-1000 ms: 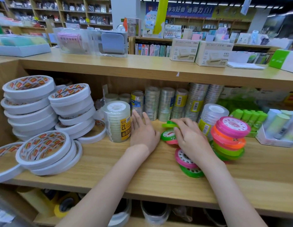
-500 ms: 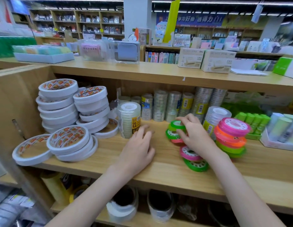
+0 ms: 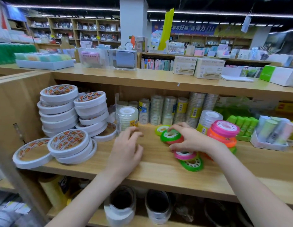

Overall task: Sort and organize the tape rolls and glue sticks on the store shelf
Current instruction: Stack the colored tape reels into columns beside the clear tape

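My right hand (image 3: pixel 192 140) grips a small stack of coloured tape rolls, a green roll (image 3: pixel 169 135) on top and red beneath, just above the wooden shelf (image 3: pixel 159 171). A pink roll (image 3: pixel 185 154) and a green roll (image 3: pixel 192 164) lie below that hand. Another green roll (image 3: pixel 161 129) lies behind. My left hand (image 3: pixel 127 149) hovers over the shelf with loosely curled fingers, holding nothing. A pink-and-orange stack (image 3: pixel 224 133) stands to the right. Green glue sticks (image 3: pixel 244 125) stand further right.
White double-sided tape rolls (image 3: pixel 58 108) are stacked at the left, with flat ones (image 3: pixel 68 145) in front. Clear tape packs (image 3: pixel 127 117) line the back of the shelf. A white tray (image 3: pixel 270 141) of pastel sticks sits at the far right. Large rolls (image 3: pixel 121 205) stand on the shelf below.
My right hand has lifted the green-topped rolls off the shelf and drawn them slightly nearer. My left hand has pulled back from the clear tape pack and curled its fingers. The view has shifted left.
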Motion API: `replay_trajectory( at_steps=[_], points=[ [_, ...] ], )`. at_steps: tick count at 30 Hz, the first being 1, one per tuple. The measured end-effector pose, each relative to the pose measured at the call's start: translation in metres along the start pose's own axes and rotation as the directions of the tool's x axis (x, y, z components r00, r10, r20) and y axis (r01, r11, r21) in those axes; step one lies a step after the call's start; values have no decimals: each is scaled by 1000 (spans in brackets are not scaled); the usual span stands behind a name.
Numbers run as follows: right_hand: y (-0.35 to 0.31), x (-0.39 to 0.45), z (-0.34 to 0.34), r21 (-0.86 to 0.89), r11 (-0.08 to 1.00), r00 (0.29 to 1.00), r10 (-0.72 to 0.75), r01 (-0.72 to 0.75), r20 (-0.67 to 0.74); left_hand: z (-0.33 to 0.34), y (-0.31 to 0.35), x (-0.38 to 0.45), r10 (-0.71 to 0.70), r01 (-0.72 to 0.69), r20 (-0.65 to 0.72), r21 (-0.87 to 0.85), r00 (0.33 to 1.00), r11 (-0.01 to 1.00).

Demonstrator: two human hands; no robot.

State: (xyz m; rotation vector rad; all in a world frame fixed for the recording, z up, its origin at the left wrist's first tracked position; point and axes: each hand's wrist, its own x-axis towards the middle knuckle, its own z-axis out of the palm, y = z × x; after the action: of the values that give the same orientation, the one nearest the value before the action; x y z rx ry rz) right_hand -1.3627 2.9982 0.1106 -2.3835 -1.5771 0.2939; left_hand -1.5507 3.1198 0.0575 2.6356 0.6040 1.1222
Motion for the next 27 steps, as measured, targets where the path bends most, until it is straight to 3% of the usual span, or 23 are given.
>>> replay_trajectory(
  at_steps=[3, 7, 10, 12, 16, 19, 23, 27],
  points=[
    [-2, 12, 9, 1, 999, 999, 36, -36, -40, -7, -6, 1, -163, 153, -146, -74, 976, 985],
    [-5, 17, 13, 12, 1000, 997, 24, -23, -78, -6, -18, 4, -338, 335, -7, -115, 941, 935],
    [-5, 9, 5, 15, 995, 992, -98, 100, -84, -5, -26, 9, -299, 302, 42, -86, 953, 949],
    [-4, 9, -3, 7, 988, 974, -148, 152, -168, -4, -29, 13, -281, 283, 37, -56, 959, 958],
    [3, 18, -6, 67, 991, 953, -94, 118, -286, -4, -20, 13, -306, 305, -25, -31, 952, 952],
    [9, 14, 0, 20, 996, 958, -78, 87, -275, -5, -10, 8, -151, 149, -84, -25, 985, 989],
    [2, -2, -12, 19, 991, 958, -121, 130, -261, 6, -3, 13, 14, -8, 45, -124, 999, 992],
    [-3, -29, -31, -26, 993, 932, -114, 112, -344, 23, 12, 32, -14, 64, 168, -296, 986, 953]
  ],
)
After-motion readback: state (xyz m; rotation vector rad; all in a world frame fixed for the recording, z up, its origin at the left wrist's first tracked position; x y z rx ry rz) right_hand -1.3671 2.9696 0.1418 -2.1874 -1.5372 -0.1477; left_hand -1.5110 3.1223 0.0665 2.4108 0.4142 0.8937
